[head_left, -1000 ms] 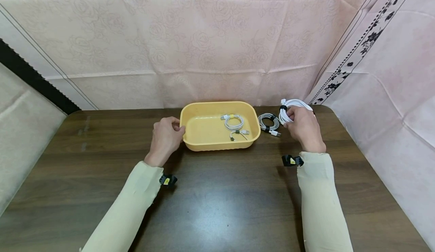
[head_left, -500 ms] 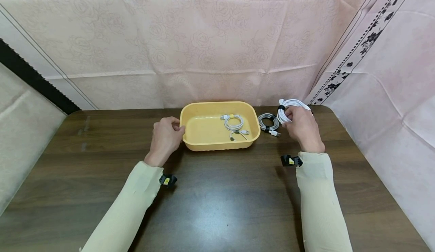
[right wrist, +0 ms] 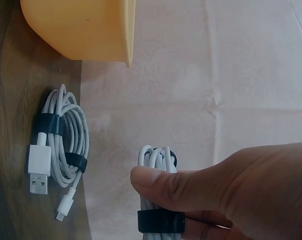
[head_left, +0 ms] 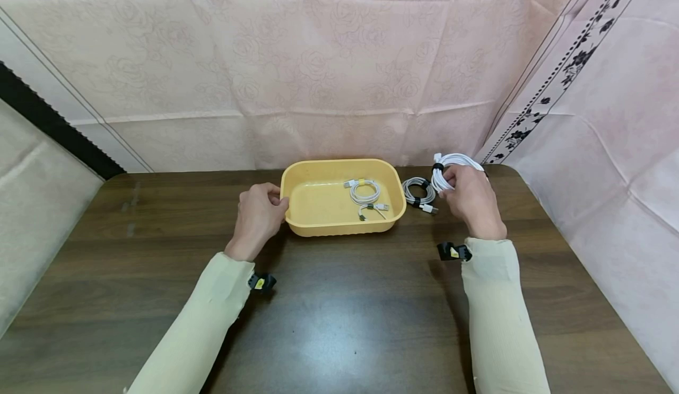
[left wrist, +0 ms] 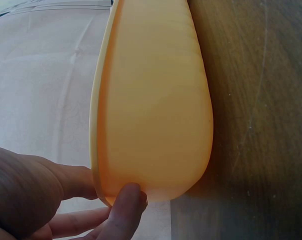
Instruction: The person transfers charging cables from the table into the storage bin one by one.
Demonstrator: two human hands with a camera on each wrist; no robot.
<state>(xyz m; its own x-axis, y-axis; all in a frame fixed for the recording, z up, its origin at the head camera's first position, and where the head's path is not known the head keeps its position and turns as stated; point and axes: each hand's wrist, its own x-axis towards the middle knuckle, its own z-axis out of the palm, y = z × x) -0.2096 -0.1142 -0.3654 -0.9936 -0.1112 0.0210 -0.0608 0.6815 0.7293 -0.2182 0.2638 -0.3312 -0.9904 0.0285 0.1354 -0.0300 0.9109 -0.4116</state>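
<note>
A yellow plastic tray (head_left: 318,229) stands near the back of the table. At its left end my left hand (head_left: 257,216) pinches the rim; the left wrist view shows the thumb (left wrist: 125,210) against the outer wall. Inside the tray, toward its right side, lie a coiled white USB cable (head_left: 354,194) and a smaller cable (head_left: 379,206). My right hand (head_left: 472,200) holds a coiled white cable (head_left: 438,180) bound with black straps, raised off the table. Thumb and fingers grip this coil in the right wrist view, where its lower end is cut off.
Between the tray and my right hand, another coiled USB cable (right wrist: 73,135) with black straps lies on the brown wooden table (head_left: 329,317). A pale patterned cloth (head_left: 318,75) hangs behind the table's back edge.
My right hand has shifted slightly left with the coiled cable in its grip. The left hand and the tray stay where they were.
</note>
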